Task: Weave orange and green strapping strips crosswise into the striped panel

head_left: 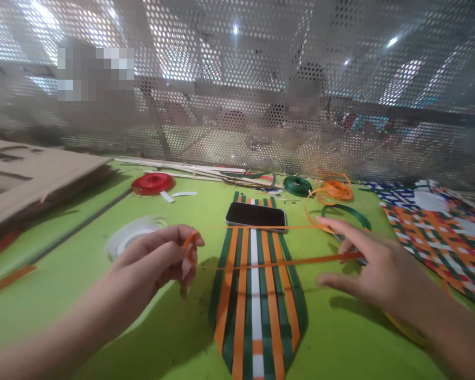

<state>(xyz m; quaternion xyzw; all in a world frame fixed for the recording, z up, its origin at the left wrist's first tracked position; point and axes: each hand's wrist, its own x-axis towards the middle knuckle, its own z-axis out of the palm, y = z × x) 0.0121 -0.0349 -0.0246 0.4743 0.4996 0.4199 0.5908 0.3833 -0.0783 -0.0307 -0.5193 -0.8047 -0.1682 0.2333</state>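
Note:
My left hand [164, 258] is closed in a pinch on the end of an orange strip [285, 260], which runs to the right across a fan of green, orange and white strips [257, 295] lying on the green table [158, 338]. My right hand [370, 266] hovers over the strip's other end with its fingers spread, the index finger pointing left; the strip passes under the fingers. A black phone [256, 216] lies on top of the fan's far end.
A red tape roll [153, 183], a white roll [131, 236], a green roll [297, 185] and loose orange coils [332, 191] sit farther back. A woven multicoloured mat [439, 237] lies at right, cardboard [35, 179] at left. A perforated metal screen [237, 89] closes the back.

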